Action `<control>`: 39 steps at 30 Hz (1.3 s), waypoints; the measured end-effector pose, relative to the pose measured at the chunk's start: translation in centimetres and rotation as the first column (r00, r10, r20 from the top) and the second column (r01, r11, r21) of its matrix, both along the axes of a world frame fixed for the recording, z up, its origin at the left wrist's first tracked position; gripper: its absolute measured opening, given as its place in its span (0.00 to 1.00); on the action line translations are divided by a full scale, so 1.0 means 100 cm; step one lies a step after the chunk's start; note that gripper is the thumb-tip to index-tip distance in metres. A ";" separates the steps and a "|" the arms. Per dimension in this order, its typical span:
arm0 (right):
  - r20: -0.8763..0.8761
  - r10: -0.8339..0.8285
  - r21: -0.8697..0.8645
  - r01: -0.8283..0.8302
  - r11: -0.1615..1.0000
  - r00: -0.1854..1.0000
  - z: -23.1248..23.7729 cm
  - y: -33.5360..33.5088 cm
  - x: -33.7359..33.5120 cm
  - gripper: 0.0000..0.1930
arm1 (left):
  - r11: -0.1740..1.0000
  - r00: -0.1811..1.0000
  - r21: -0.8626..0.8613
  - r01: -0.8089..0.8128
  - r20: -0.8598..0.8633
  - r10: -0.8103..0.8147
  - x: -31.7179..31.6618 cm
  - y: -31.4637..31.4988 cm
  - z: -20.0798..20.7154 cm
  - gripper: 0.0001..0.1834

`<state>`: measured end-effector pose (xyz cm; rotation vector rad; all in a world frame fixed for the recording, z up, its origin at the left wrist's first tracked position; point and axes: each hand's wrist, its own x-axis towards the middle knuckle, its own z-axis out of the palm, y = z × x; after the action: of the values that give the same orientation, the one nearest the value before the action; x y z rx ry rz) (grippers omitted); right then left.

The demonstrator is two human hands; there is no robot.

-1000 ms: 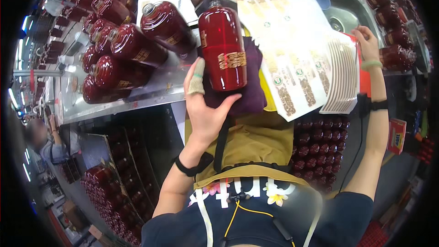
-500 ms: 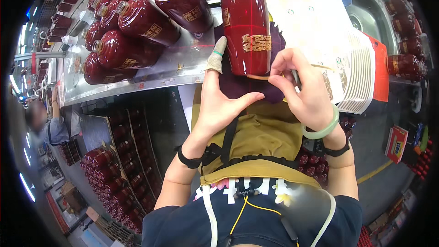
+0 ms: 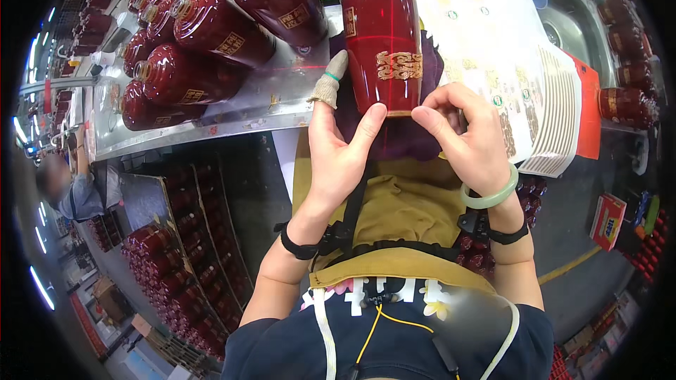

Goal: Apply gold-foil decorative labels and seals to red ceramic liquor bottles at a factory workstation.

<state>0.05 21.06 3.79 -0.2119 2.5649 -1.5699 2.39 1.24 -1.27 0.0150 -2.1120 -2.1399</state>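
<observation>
A glossy dark-red glass bottle (image 3: 384, 21) with raised gold ornament lies on a dark purple cloth (image 3: 401, 144), its base toward me. My left hand (image 3: 336, 151) grips the base's left corner, with the thumb at the bottom edge. Its index finger, wearing a fabric finger cover (image 3: 327, 90), rests along the bottle's left side. A thin gold-orange strip (image 3: 398, 114) crosses the base edge. At its right end, my right hand (image 3: 465, 134) pinches with thumb and index finger; the fingertips partly hide what they hold.
Several similar red bottles (image 3: 236, 39) stand on the metal table (image 3: 271, 109) at the left. To the right are printed label sheets (image 3: 493, 35), an orange-red sheet (image 3: 586, 105) and a metal sink (image 3: 563, 21). Bottles crowd a rack (image 3: 158, 260) below left. Another person (image 3: 77, 190) is at far left.
My left thumb has come up onto the bottle's bottom edge. My right hand has moved slightly, its pinch now closer against the base. The view has shifted a little.
</observation>
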 end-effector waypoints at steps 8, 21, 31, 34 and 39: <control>-0.029 -0.025 -0.069 0.023 0.997 0.999 -0.012 -0.003 -0.002 0.09 | 0.998 1.000 0.059 0.011 0.001 -0.011 0.002 0.002 -0.002 0.39; -0.043 -0.040 -0.091 0.036 0.995 0.998 -0.013 -0.003 0.000 0.08 | 0.998 1.000 0.068 -0.002 0.007 0.002 0.003 0.004 -0.004 0.39; -0.048 -0.039 -0.087 0.035 0.996 0.998 -0.015 -0.003 -0.001 0.07 | 0.997 1.000 0.081 -0.007 -0.002 0.008 0.003 0.005 -0.004 0.39; -0.063 -0.039 -0.078 0.034 0.996 0.997 -0.015 -0.003 -0.001 0.07 | 0.997 1.000 0.072 -0.005 -0.007 0.006 0.003 0.006 -0.004 0.39; -0.068 -0.043 -0.061 0.038 0.997 0.997 -0.013 -0.005 0.000 0.07 | 0.998 1.000 0.056 -0.005 -0.015 0.006 0.004 0.004 -0.008 0.39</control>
<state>0.01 20.60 2.51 -0.2256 2.5921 -1.6834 2.80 1.61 -2.09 0.0105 -2.0412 -2.1888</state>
